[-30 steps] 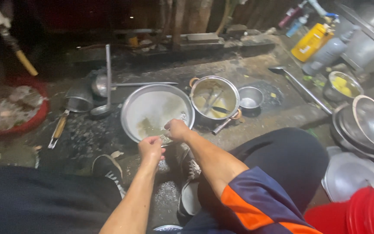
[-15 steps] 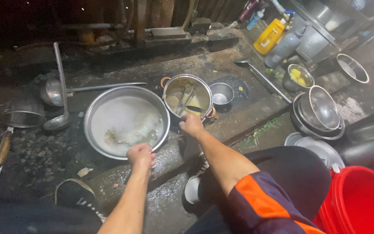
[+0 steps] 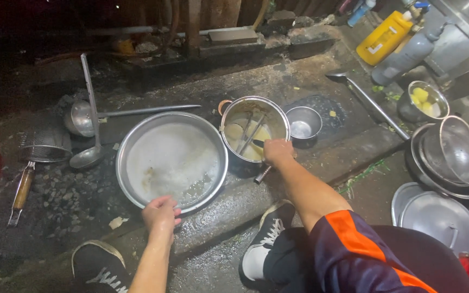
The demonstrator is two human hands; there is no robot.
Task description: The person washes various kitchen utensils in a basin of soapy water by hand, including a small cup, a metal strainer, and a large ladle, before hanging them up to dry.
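Setting: dark wet concrete floor [image 3: 310, 163] with a raised curb, gravel to the left, wooden wall behind.
Left hand [image 3: 161, 212]: on the near rim of the wide metal basin [image 3: 172, 160], fingers curled over the edge, holding it.
Basin: shallow, soapy water inside, lying straight ahead of the left hand.
Right hand [image 3: 278, 152]: at the near rim of the steel pot [image 3: 254, 129], fingers closed on something dark; cannot tell what.
Pot: just right of the basin, nearly touching; utensils inside slant toward the far rim.
Nearer hand: right for the pot, left for the basin.
Around: small bowl [image 3: 304, 122] beside the pot, ladles [image 3: 90, 125] left, stacked bowls [image 3: 451, 157] right, yellow bottle [image 3: 384, 38] far right.
In the way: nothing between hands and vessels.
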